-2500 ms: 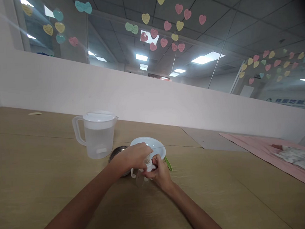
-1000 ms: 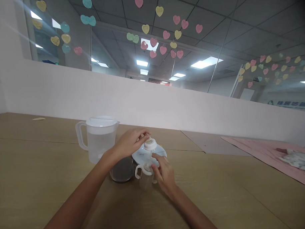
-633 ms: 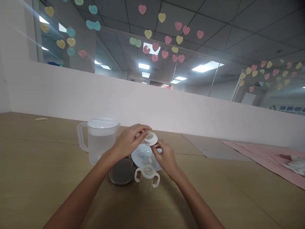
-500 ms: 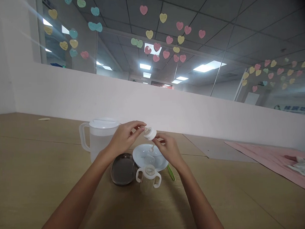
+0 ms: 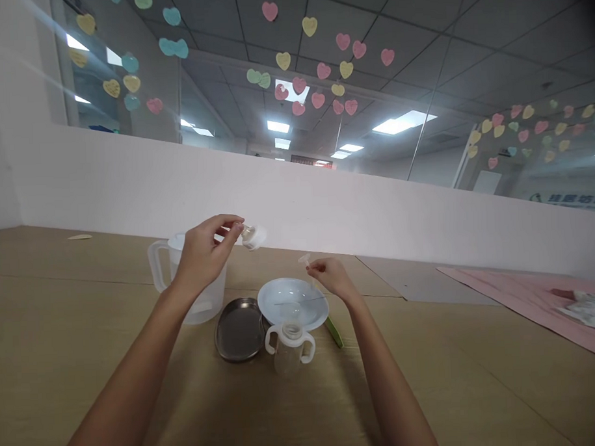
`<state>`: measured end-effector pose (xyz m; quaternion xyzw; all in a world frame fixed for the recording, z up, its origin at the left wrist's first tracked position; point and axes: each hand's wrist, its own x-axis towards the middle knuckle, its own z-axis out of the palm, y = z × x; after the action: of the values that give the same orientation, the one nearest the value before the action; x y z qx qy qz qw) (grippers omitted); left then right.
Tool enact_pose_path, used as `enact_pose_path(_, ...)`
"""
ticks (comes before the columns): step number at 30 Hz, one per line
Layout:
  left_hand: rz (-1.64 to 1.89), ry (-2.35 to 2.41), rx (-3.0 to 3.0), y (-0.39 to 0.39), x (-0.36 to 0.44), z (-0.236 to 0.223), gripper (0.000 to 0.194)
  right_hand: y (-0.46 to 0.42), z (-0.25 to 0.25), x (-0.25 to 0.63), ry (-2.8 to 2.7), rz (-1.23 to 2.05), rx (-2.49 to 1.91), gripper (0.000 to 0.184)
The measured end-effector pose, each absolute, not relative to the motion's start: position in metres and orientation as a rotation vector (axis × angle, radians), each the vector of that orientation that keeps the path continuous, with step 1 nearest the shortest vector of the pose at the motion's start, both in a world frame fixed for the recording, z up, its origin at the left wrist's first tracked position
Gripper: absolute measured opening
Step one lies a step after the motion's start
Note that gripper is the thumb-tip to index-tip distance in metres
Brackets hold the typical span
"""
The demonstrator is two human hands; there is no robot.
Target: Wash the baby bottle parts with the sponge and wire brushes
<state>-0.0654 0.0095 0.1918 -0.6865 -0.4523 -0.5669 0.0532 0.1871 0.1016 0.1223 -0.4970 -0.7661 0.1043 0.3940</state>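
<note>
Head | left hand (image 5: 201,252) pinching teat cap (image 5: 255,237) | right hand (image 5: 331,276) pinching clear piece (image 5: 304,259), perhaps a straw | parts separate, bottle (image 5: 288,356) uncapped

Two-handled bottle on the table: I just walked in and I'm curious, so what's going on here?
A person's left hand holds up a white bottle top by its clear teat, while the right hand holds a small clear piece. The two hands are apart. The two-handled bottle stands upright without its top, in front of a white bowl and beside a metal tray.
</note>
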Motion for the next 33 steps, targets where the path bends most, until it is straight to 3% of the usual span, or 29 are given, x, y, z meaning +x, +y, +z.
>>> enact_pose_path(6, -1.428, -1.385, -2.083, 0.011, -0.051, 0.187, 0.03, 0.121, 0.098, 0.19, -1.949, 0.256, -1.574, 0.027)
enact_pose_path(13, -1.316, -1.438, -2.098, 0.009, -0.043, 0.185, 0.032, 0.129, 0.077, 0.178, -2.033, 0.241, -1.719, 0.032)
enact_pose_path(24, -1.126, -1.405, -2.258, 0.012, -0.035, 0.178, 0.034, 0.133, 0.059, 0.163, -2.036, 0.145, -1.809, 0.025)
enact_pose_path(28, -1.083, -1.329, -2.353, 0.017, -0.026, 0.171, 0.033, 0.122, 0.077, 0.163, -2.043, 0.116, -1.732, 0.025)
enact_pose_path(30, -1.061, -1.305, -2.393, 0.019, -0.023, 0.168, 0.032, 0.109, 0.093, 0.164, -2.107, 0.186, -1.567, 0.034)
enact_pose_path(33, -1.053, -1.286, -2.428, 0.02, -0.018, 0.165, 0.031, 0.083, 0.118, 0.161, -2.177, 0.534, -0.978, 0.056)
